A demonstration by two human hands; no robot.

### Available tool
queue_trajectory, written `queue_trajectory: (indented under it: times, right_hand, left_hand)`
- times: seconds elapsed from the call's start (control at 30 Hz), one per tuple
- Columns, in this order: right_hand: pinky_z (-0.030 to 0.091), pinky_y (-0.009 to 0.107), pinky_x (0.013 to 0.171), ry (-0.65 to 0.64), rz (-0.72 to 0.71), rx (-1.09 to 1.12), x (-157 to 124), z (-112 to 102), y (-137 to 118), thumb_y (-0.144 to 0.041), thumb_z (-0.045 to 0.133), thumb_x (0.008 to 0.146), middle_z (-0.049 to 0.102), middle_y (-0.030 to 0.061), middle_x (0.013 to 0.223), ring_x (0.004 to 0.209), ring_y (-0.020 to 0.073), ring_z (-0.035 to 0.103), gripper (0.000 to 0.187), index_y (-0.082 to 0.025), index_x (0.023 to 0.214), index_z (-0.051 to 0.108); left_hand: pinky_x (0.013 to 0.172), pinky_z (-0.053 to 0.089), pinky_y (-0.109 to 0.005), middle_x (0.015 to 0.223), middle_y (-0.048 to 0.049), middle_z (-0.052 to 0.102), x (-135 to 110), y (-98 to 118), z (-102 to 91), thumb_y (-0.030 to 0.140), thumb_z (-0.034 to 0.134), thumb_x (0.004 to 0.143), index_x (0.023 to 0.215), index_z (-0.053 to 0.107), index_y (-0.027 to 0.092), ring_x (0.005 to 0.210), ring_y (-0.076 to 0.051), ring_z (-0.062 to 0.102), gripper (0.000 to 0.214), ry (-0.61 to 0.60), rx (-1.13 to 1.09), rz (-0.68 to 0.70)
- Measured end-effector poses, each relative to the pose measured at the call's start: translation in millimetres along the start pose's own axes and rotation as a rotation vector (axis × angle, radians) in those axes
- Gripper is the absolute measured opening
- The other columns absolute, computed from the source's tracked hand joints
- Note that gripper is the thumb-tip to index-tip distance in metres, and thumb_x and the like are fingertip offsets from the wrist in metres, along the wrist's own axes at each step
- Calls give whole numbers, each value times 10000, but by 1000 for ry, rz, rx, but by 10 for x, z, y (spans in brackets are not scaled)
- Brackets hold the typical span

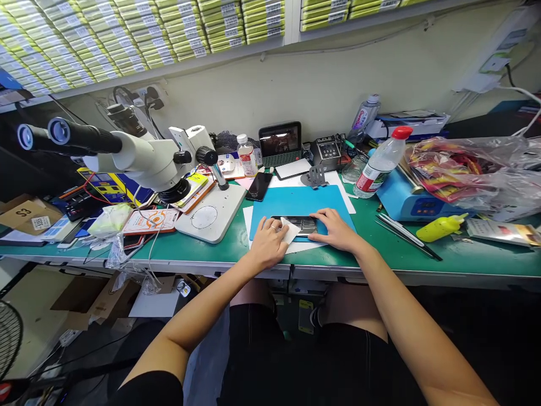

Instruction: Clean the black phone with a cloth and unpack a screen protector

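Note:
A dark phone [301, 224] lies flat on a blue mat [296, 204] near the front edge of the green bench. My left hand [269, 241] presses a small white wipe [291, 230] onto the phone's left end, fingers closed on the wipe. My right hand [336, 228] rests on the phone's right end, fingers curled over its edge, holding it down.
A white microscope [139, 155] stands at the left on its base plate [210, 213]. Water bottles [380, 160], a small screen [280, 141], a second phone [258, 186], a blue machine [406, 200], a yellow bottle [439, 227] and tweezers [403, 235] surround the mat. Shelves of green boxes [127, 39] hang above.

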State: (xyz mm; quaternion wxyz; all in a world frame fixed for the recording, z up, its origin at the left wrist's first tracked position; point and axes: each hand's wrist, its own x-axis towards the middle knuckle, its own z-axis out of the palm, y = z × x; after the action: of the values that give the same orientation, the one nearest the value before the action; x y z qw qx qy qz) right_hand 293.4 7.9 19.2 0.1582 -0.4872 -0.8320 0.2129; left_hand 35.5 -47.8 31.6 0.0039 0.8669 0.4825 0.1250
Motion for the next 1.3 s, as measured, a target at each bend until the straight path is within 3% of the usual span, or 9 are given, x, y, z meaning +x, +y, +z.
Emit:
queue_trajectory:
  times: [0.13, 0.37, 0.67, 0.97, 1.13, 1.3]
  right_hand:
    - [433, 559, 1052, 0, 3, 4, 3, -1, 2, -738, 563, 776, 520, 131, 1261, 1256, 389, 452, 744, -297, 1375, 531]
    - [419, 570, 1059, 27, -21, 8, -11, 20, 5, -725, 576, 784, 523, 131, 1254, 1243, 382, 467, 713, -303, 1357, 543]
    - [425, 587, 1043, 18, -11, 16, -11, 2, -1, -725, 578, 773, 517, 134, 1281, 1251, 401, 455, 728, -311, 1370, 534]
    - [422, 539, 1059, 40, -34, -10, -2, 34, 35, -721, 576, 788, 528, 144, 1252, 1237, 378, 473, 719, -266, 1345, 566]
    - [433, 537, 1050, 35, -30, -17, -5, 31, 28, -736, 565, 792, 529, 142, 1258, 1234, 371, 477, 737, -262, 1355, 555]
    - [435, 539, 1049, 28, -20, -29, -3, 22, 18, -713, 579, 796, 530, 147, 1267, 1252, 378, 466, 724, -253, 1354, 551]
  left_hand:
    - [1144, 266, -523, 1189, -110, 584, -35, 9, 26, 217, 447, 864, 1259, 586, 184, 1162, -293, 478, 420, -5, -1, 17]
    - [1093, 322, -509, 1160, -138, 599, 374, 173, 117, 243, 454, 890, 1178, 607, 162, 1137, -316, 502, 336, 6, 38, -23]
    - [1137, 278, -500, 1255, -146, 560, -123, 202, 72, 242, 453, 884, 1325, 522, 134, 1209, -312, 469, 460, 9, 15, -16]
    - [1052, 386, -434, 1262, -189, 583, 374, 367, 191, 230, 434, 903, 1216, 561, 76, 1184, -308, 516, 371, 20, -3, 13]
    - [1109, 356, -444, 1437, -201, 487, 105, 350, 197, 236, 472, 869, 1318, 500, 57, 1264, -317, 491, 484, 59, 22, 23]
    - [1143, 336, -464, 1456, -190, 490, -121, 179, 144, 219, 457, 868, 1335, 507, 71, 1299, -319, 478, 492, 69, 59, -53]
